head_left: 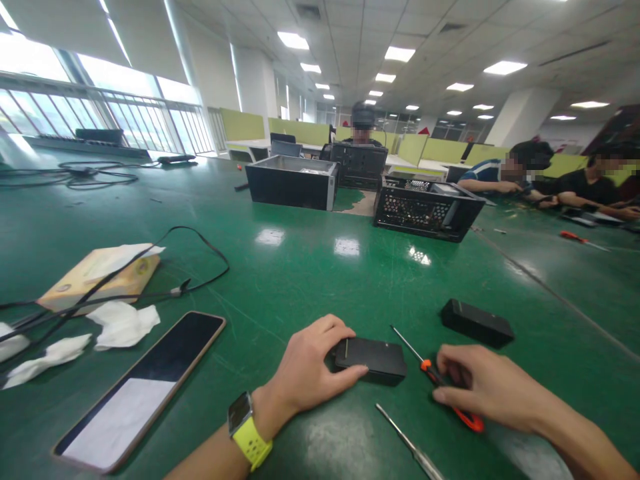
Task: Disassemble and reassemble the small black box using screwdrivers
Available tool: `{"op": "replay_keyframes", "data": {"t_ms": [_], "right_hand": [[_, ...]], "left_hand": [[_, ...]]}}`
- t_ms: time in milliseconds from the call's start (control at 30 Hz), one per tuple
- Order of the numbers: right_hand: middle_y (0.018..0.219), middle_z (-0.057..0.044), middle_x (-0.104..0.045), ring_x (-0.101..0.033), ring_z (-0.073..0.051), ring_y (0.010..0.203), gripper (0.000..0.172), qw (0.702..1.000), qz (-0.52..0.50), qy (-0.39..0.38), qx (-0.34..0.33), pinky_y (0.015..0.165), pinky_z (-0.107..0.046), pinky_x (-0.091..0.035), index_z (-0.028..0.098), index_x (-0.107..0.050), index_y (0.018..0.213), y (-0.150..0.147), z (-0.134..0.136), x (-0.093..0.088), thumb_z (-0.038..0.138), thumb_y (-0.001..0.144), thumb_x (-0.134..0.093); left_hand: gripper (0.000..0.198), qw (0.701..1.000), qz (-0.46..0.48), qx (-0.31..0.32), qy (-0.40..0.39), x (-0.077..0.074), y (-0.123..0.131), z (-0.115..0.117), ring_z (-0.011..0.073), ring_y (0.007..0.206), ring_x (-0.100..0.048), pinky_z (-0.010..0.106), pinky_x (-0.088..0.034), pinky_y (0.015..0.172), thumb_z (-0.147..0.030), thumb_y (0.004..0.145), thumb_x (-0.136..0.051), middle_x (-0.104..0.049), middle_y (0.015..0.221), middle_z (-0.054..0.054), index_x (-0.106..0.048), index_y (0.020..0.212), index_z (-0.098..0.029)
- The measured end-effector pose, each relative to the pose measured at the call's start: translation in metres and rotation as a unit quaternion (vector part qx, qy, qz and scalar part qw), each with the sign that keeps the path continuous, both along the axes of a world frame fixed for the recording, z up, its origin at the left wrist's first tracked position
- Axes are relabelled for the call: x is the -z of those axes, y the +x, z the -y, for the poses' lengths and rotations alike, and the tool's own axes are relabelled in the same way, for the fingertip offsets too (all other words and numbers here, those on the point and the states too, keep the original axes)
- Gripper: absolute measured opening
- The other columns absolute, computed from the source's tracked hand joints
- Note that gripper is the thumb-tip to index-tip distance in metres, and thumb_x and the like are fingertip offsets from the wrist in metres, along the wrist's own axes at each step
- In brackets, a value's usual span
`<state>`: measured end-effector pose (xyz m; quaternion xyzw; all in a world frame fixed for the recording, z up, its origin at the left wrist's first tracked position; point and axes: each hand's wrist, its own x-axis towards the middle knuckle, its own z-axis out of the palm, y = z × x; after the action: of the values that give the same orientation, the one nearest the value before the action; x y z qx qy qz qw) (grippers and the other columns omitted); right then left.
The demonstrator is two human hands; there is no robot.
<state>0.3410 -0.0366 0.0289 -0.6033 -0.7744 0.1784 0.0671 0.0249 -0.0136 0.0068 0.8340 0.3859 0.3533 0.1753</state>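
Near front of green tabletop [320,280]: left hand [310,373] grip holds small black box [371,360] flat; right hand [483,383] grip pinches orange screwdriver [425,365] lying beside box. Likely tool pickup; next calls for tip alignment.

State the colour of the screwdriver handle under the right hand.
Orange and black; the screwdriver shows best in the head view.

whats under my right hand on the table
An orange-handled screwdriver: its shaft sticks out past the right hand, beside the small black box the left hand grips, and the handle's end shows near the wrist. The fingers cover the handle's middle.
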Motion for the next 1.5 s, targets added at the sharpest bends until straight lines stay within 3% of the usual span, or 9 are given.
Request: {"op": "replay_keyframes", "data": {"t_ms": [67,167,300,500,967,1100,1333,1433,1500], "right_hand": [[0.064,0.002,-0.064,-0.056,-0.016,0.057,0.015,0.999,-0.006,-0.042,0.002,0.051,-0.025,-0.038,0.023,-0.062,0.069,-0.002,0.0,0.003,0.036,0.074,-0.068],[0.067,0.001,-0.063,-0.056,-0.015,0.06,0.019,0.991,-0.13,-0.034,0.027,0.054,-0.025,-0.042,0.021,-0.065,0.077,0.0,-0.005,0.003,0.038,0.084,-0.058],[0.066,-0.001,-0.06,-0.052,-0.014,0.054,0.039,0.945,-0.315,0.006,0.087,0.05,-0.026,-0.042,0.018,-0.071,0.096,0.003,-0.01,-0.002,0.052,0.088,-0.054],[0.059,0.001,-0.056,-0.048,-0.012,0.047,0.028,0.907,-0.399,0.062,0.116,0.047,-0.026,-0.038,0.018,-0.069,0.082,0.014,-0.011,0.008,0.046,0.083,-0.064],[0.074,-0.002,-0.06,-0.051,-0.013,0.052,0.026,0.95,-0.28,0.135,0.044,0.052,-0.028,-0.041,0.019,-0.064,0.075,0.017,-0.007,-0.003,0.042,0.086,-0.06],[0.075,-0.002,-0.062,-0.059,-0.017,0.066,0.023,0.965,-0.196,0.171,-0.01,0.063,-0.03,-0.045,0.02,-0.063,0.074,0.01,-0.006,-0.031,0.039,0.087,-0.057],[0.072,0.002,-0.065,-0.058,-0.014,0.06,0.013,0.979,-0.062,0.181,-0.068,0.057,-0.026,-0.044,0.023,-0.065,0.081,-0.039,-0.018,-0.102,0.035,0.082,-0.064],[0.077,0.002,-0.069,-0.06,-0.013,0.057,0.024,0.961,-0.088,0.254,-0.06,0.055,-0.025,-0.045,0.024,-0.066,0.1,-0.063,-0.021,-0.108,0.04,0.082,-0.067],[0.072,0.002,-0.069,-0.06,-0.013,0.054,0.026,0.947,-0.083,0.302,-0.065,0.053,-0.025,-0.044,0.022,-0.068,0.095,-0.074,-0.021,-0.104,0.045,0.084,-0.066]], "left_hand": [[0.033,1.0,-0.003,-0.004,0.001,0.002,0.0,-0.001,0.0222,0.088,-0.064,0.035,-0.053,0.077,-0.036,0.077,-0.074,-0.066,0.099,0.006,-0.066,0.104,-0.019],[0.034,1.0,-0.001,-0.002,0.005,0.005,0.001,-0.001,0.0224,0.088,-0.064,0.035,-0.053,0.077,-0.038,0.078,-0.075,-0.066,0.099,0.006,-0.066,0.104,-0.019],[0.032,1.0,0.011,0.001,-0.002,0.005,0.001,-0.001,0.0216,0.09,-0.063,0.035,-0.051,0.079,-0.035,0.078,-0.075,-0.065,0.1,0.005,-0.064,0.103,-0.019],[0.029,0.999,0.029,0.016,-0.02,0.0,0.002,0.002,0.0198,0.088,-0.061,0.032,-0.05,0.077,-0.029,0.077,-0.075,-0.064,0.098,0.004,-0.061,0.101,-0.019],[0.031,0.999,0.028,0.017,-0.031,0.003,0.001,0.0,0.021,0.09,-0.061,0.033,-0.049,0.079,-0.034,0.078,-0.077,-0.064,0.099,0.004,-0.064,0.102,-0.019],[0.03,0.999,0.03,0.014,-0.034,0.001,0.002,0.001,0.0208,0.088,-0.061,0.033,-0.049,0.078,-0.034,0.077,-0.077,-0.064,0.097,0.004,-0.064,0.099,-0.019],[0.031,0.999,0.029,0.017,-0.032,0.002,0.001,0.0,0.0207,0.089,-0.061,0.032,-0.049,0.078,-0.033,0.077,-0.078,-0.063,0.097,0.004,-0.063,0.101,-0.019],[0.032,0.999,0.022,0.02,-0.034,0.002,0.001,0.0,0.021,0.09,-0.061,0.033,-0.049,0.079,-0.034,0.077,-0.077,-0.063,0.098,0.004,-0.062,0.102,-0.019],[0.032,0.999,0.017,0.022,-0.036,0.002,0.001,-0.001,0.0209,0.091,-0.06,0.033,-0.049,0.079,-0.035,0.078,-0.077,-0.063,0.099,0.004,-0.062,0.102,-0.02]]}}
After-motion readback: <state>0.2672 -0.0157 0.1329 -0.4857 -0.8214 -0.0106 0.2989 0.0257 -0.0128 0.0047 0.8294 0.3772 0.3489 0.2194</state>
